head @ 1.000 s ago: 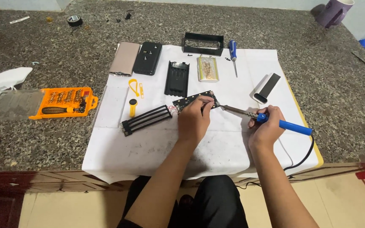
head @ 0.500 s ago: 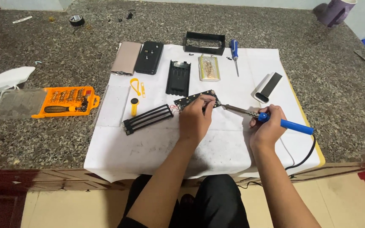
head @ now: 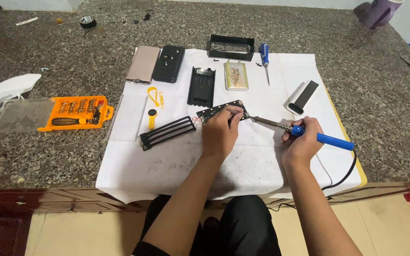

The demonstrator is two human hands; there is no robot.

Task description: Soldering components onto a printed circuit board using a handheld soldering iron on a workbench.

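Circuit board, a dark narrow strip, lies at the middle of the frame on the white sheet, and thin wires join it to a black ribbed holder on its left. My left hand rests on the board with fingers curled; it seems to pinch something thin at the board's right end, but I cannot tell what. My right hand is closed around the blue handle of the soldering iron, and its metal tip points left, just beside the board's end. In the upper middle I see a silver pouch cell between a black shell and a blue screwdriver. An orange bit set lies at the left on the stone counter. The lower part of the sheet is bare, and the sheet hangs over the counter's near edge.
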